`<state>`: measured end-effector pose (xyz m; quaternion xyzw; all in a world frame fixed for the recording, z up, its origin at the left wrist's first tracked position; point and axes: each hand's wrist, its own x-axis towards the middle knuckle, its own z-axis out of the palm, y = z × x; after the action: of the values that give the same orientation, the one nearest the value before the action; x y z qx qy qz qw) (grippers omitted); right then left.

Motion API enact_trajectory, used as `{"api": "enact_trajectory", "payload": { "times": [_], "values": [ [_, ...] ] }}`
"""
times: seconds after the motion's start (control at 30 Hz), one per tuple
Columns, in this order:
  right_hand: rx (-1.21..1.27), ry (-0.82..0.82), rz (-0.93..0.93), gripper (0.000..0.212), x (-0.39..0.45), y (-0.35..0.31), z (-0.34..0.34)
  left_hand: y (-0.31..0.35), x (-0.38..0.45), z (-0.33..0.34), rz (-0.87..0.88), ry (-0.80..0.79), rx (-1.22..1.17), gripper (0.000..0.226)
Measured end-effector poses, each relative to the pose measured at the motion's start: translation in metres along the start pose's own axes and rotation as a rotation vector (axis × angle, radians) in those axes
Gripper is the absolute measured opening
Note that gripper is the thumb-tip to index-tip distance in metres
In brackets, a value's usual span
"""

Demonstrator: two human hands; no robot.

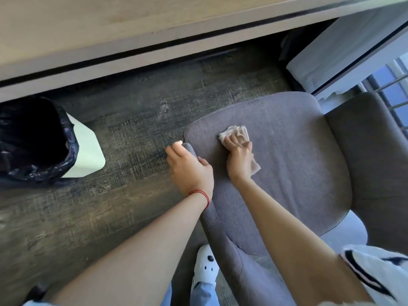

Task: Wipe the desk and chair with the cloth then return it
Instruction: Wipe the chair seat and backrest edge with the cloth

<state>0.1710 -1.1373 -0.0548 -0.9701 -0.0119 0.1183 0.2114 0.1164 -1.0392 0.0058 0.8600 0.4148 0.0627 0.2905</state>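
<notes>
A grey fabric chair [287, 164] stands at the right, its seat facing me. My right hand [239, 160] presses a small beige cloth [239, 132] flat on the seat near its left side. The cloth shows beyond the fingertips and under the wrist. My left hand [189, 171], with a red string at the wrist, grips the front end of the chair's left armrest [191, 149]. The light wooden desk [110, 25] runs across the top of the view, beyond the chair.
A white waste bin [86, 146] lined with a black bag stands on the dark wood floor [136, 111] at the left, under the desk edge. A white curtain [344, 54] and a window rail are at the upper right. My white shoe [205, 266] is beside the chair.
</notes>
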Motion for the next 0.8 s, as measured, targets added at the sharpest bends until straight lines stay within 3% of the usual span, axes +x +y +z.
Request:
{"api": "enact_trajectory", "payload": {
  "times": [0.13,0.2,0.27,0.33,0.43,0.57,0.67,0.73,0.8],
  "values": [
    [0.010,-0.147,-0.337,0.048,-0.048,0.013,0.003,0.002,-0.002,-0.004,-0.019,-0.025,0.001,0.051],
    [0.146,-0.040,-0.214,0.037,-0.032,0.019,-0.013,0.002,-0.002,-0.005,-0.020,-0.026,0.000,0.051],
    [0.346,0.138,0.079,0.025,-0.001,0.021,-0.031,0.002,-0.001,-0.002,-0.011,-0.015,-0.006,0.051],
    [0.367,0.165,0.239,0.029,0.018,0.020,-0.034,0.000,-0.001,0.000,0.004,-0.005,-0.006,0.051],
    [0.236,-0.008,0.104,0.040,-0.001,0.003,-0.009,-0.002,0.001,0.002,0.011,0.004,0.004,0.051],
    [0.161,-0.083,-0.105,0.046,-0.043,-0.003,-0.007,0.000,-0.001,-0.003,0.008,-0.026,-0.007,0.049],
    [0.386,-0.104,0.134,0.034,-0.051,-0.003,-0.039,0.004,-0.003,-0.018,0.034,-0.114,0.065,0.050],
    [0.668,-0.030,0.358,0.024,-0.062,-0.005,-0.064,0.004,-0.005,-0.034,0.088,-0.211,0.192,0.057],
    [0.831,0.046,0.465,0.022,-0.077,-0.009,-0.092,0.008,-0.011,-0.055,0.156,-0.263,0.250,0.057]
  ]
}}
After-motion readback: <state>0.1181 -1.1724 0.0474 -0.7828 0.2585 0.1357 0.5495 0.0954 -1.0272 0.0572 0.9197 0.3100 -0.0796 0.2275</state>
